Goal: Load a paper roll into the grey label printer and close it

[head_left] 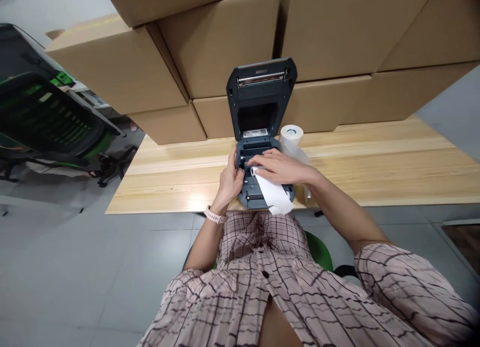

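A dark grey label printer (248,192) stands on the table with its lid (259,96) tipped up and back. My left hand (229,181) grips the printer's left side, the thumb reaching over the rim to the inside. Palm down, my right hand (279,166) lies over a small white paper roll (253,171) in the printer's bay, its fingers curved across the roll. From the roll a loose white paper strip (273,193) runs forward over the printer's front edge and curls at its end. The hand hides most of the roll.
Behind the printer, cardboard boxes (225,47) are stacked along the back of the wooden table (172,179). A second white roll (291,133) stands right of the printer, near a thin translucent sheet (300,154). An office chair (48,117) is on the left.
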`<move>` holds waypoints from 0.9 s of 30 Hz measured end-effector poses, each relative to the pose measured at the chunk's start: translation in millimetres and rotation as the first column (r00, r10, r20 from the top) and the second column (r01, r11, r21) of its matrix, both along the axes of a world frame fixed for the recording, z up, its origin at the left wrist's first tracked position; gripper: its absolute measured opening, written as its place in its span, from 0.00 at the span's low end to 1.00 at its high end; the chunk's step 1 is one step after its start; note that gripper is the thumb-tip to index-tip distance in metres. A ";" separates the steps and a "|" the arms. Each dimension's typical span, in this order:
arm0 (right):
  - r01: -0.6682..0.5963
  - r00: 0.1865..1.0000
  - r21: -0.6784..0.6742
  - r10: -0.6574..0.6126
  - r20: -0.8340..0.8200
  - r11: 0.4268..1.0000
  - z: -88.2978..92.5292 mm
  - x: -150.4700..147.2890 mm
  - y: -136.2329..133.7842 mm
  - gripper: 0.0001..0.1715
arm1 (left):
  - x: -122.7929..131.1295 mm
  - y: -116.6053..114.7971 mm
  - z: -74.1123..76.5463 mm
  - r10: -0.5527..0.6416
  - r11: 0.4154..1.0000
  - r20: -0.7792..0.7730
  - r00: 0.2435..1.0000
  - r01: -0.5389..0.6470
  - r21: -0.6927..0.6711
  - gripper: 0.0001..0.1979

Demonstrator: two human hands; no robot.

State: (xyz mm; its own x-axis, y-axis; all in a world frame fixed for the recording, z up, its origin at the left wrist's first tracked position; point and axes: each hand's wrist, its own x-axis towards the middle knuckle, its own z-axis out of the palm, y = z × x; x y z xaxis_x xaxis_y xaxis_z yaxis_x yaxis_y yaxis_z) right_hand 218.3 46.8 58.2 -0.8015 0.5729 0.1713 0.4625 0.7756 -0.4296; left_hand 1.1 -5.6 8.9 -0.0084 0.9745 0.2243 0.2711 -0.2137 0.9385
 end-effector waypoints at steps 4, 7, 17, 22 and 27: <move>-0.057 0.998 -0.061 0.057 -0.001 0.997 8.0 5.1 9.8 0.24 | 0.1 -1.1 -0.9 0.010 0.999 -0.009 1.000 -0.010 0.031 0.37; -0.168 0.982 -0.167 0.150 -0.112 0.972 20.7 15.1 10.8 0.27 | 1.7 -3.5 1.0 0.018 0.998 0.007 1.000 -0.019 0.052 0.35; -0.108 0.489 -0.286 -0.200 -0.849 0.952 -34.9 177.6 -4.3 0.31 | 4.6 -8.3 3.8 0.054 0.997 0.053 0.997 -0.056 0.053 0.28; 0.165 0.505 -0.558 -0.556 -0.660 0.813 -74.1 196.8 -8.0 0.31 | 5.5 -7.2 0.5 0.085 0.995 0.043 0.995 -0.087 0.055 0.27; 0.219 0.531 -0.606 -0.615 -0.584 0.765 -87.0 157.4 1.6 0.38 | 6.3 -8.1 0.5 0.082 0.994 0.088 0.993 -0.088 0.068 0.28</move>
State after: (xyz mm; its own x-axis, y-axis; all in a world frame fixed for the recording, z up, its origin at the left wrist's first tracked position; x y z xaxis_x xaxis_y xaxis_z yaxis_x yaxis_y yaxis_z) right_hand 375.7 48.4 -28.8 -0.1596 0.9639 0.2133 0.0641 0.2257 -0.9721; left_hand 7.4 -13.7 9.4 -0.1129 0.9507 0.2888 0.2114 -0.2610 0.9419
